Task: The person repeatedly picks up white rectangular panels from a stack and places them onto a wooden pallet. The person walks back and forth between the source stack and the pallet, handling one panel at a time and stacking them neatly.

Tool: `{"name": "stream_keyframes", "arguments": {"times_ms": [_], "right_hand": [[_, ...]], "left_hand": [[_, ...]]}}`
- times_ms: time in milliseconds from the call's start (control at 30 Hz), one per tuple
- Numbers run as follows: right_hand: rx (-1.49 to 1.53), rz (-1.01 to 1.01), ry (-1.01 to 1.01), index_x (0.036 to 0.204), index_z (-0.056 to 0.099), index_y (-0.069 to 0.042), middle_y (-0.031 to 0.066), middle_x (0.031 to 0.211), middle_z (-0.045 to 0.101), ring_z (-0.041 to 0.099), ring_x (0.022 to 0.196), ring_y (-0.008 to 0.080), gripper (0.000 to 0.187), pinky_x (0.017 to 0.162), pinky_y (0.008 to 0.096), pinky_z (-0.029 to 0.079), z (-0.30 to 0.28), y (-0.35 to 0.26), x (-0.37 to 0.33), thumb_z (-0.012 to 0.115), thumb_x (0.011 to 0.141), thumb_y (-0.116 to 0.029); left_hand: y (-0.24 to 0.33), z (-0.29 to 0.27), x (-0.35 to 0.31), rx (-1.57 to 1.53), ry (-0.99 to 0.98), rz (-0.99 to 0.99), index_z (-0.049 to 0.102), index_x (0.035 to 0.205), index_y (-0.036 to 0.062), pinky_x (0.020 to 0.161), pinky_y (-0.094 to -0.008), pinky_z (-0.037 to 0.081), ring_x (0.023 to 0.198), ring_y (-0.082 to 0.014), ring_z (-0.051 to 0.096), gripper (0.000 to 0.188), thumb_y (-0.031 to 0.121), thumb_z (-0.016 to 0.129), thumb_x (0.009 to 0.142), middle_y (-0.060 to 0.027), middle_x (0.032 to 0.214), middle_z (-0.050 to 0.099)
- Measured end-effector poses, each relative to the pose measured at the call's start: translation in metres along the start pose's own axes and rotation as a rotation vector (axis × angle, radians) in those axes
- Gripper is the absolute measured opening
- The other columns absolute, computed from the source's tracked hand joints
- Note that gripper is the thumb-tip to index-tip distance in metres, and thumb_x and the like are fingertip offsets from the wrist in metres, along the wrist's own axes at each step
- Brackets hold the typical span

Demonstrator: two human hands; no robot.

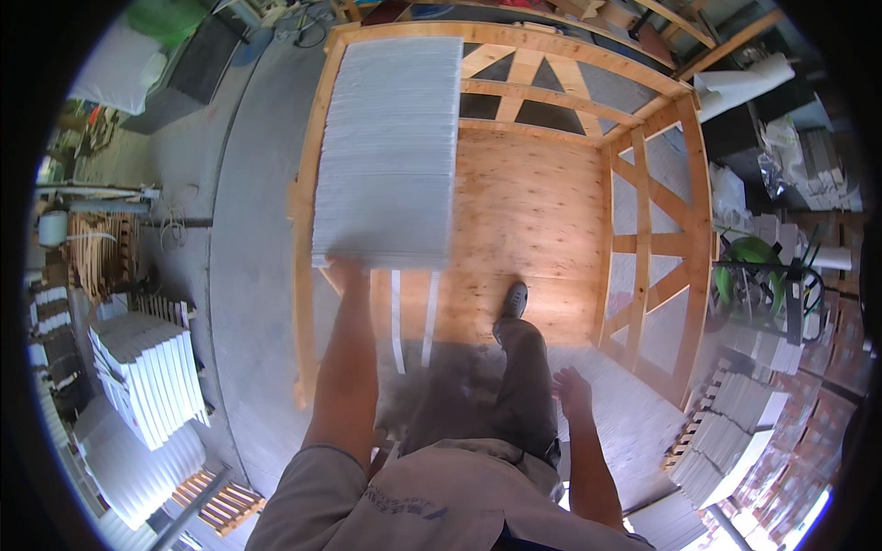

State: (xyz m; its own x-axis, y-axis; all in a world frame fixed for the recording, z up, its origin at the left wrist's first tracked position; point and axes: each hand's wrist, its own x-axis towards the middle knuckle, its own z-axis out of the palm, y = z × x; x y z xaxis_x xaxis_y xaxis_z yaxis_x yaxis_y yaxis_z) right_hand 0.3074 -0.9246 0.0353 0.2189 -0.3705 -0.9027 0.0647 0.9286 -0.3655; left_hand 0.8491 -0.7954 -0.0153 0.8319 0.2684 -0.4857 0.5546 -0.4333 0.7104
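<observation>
A long row of white flat panels, packed tightly together, fills the left side of a wooden crate. My left hand touches the near left corner of the row; its fingers are blurred and partly hidden against the panels. Two white strips stick out from under the near end of the row, toward me. Low at my right side hangs my right hand, empty, with its fingers loosely apart. My shoe stands on the crate's plywood floor, right of the panels.
Slatted wooden sides with diagonal braces border the crate at right and back. Stacked white panels stand on the left. A pallet of panels is at right. A green round object lies beyond the right side.
</observation>
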Motion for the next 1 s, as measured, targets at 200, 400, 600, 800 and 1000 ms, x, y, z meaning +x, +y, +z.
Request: {"name": "stream_keyframes", "arguments": {"times_ms": [200,400,600,800,1000], "right_hand": [[-0.129,-0.023,0.124,0.096,0.052,0.001,0.0101,0.079,0.053,0.055,0.062,0.0222,0.031,0.05,0.0304,0.044,0.017,-0.013,0.015,0.052,0.089,-0.029],[-0.321,-0.021,0.08,0.1,0.053,0.0,0.0124,0.084,0.061,0.062,0.065,0.0221,0.032,0.051,0.0306,0.049,0.091,-0.023,0.017,0.053,0.088,-0.03],[-0.368,0.001,0.082,0.102,0.054,-0.002,0.0125,0.086,0.063,0.062,0.065,0.0208,0.033,0.05,0.0303,0.05,0.146,-0.001,0.018,0.054,0.088,-0.031],[-0.351,0.001,0.021,0.103,0.055,-0.002,0.0126,0.085,0.063,0.062,0.063,0.0203,0.033,0.05,0.0292,0.05,0.244,0.009,0.04,0.055,0.087,-0.031],[-0.296,-0.074,-0.075,0.103,0.055,-0.002,0.0122,0.084,0.063,0.062,0.063,0.0197,0.032,0.05,0.029,0.05,0.299,0.006,0.048,0.054,0.086,-0.029]], "left_hand": [[0.046,-0.044,-0.02,0.565,0.227,0.593,0.044,0.12,-0.0012,0.085,-0.0462,0.045,0.106,-0.0376,0.052,0.043,0.032,0.039,0.093,-0.0207,0.122,0.049],[0.075,-0.018,0.032,0.763,-0.015,0.989,0.035,0.134,0.0021,0.101,-0.0443,0.034,0.126,-0.0342,0.035,0.052,0.035,0.037,0.094,-0.0163,0.139,0.035],[0.053,-0.011,0.051,0.943,-0.066,1.281,0.028,0.139,0.0025,0.112,-0.0405,0.019,0.137,-0.028,0.019,0.057,0.034,0.038,0.093,-0.0128,0.148,0.022],[0.07,-0.016,0.051,0.961,-0.111,1.331,0.031,0.136,-0.0005,0.112,-0.0438,0.018,0.136,-0.0318,0.02,0.059,0.033,0.045,0.09,-0.0146,0.147,0.024],[0.068,-0.013,0.05,0.958,-0.085,1.382,0.037,0.132,-0.0012,0.111,-0.0458,0.019,0.134,-0.0323,0.025,0.054,0.031,0.045,0.09,-0.0164,0.144,0.029]]}}
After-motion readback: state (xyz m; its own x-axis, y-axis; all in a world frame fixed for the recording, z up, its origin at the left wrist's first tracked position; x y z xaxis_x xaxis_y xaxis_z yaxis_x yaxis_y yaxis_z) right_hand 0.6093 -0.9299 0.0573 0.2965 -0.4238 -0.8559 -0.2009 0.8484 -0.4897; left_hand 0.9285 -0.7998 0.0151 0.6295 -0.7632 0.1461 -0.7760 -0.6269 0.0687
